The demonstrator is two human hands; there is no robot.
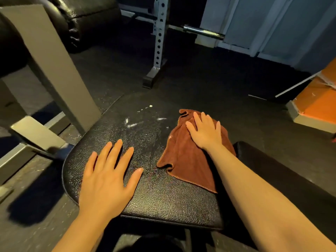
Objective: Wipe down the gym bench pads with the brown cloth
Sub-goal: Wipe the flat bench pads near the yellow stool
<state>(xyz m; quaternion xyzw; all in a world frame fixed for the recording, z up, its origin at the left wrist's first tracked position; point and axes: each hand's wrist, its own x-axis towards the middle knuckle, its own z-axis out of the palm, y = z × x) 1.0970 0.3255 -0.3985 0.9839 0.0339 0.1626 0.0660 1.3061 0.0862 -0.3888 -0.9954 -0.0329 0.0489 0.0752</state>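
Observation:
A black textured bench pad [154, 188] fills the middle of the head view. White powdery smears [132, 123] mark its far part. The brown cloth [183, 155] lies crumpled on the pad's right side. My right hand [205, 130] presses flat on the cloth's far end with straight, spread fingers. My left hand [107, 177] rests flat on the bare pad to the cloth's left, fingers spread, holding nothing. A second black pad [283, 171] runs off to the right, partly behind my right forearm.
A grey metal frame [54, 70] of the machine stands at the left, with dark padding [87, 17] behind it. A perforated white rack post [159, 42] and a barbell end [203, 31] stand on the dark floor ahead. An orange box [320, 104] sits at the right.

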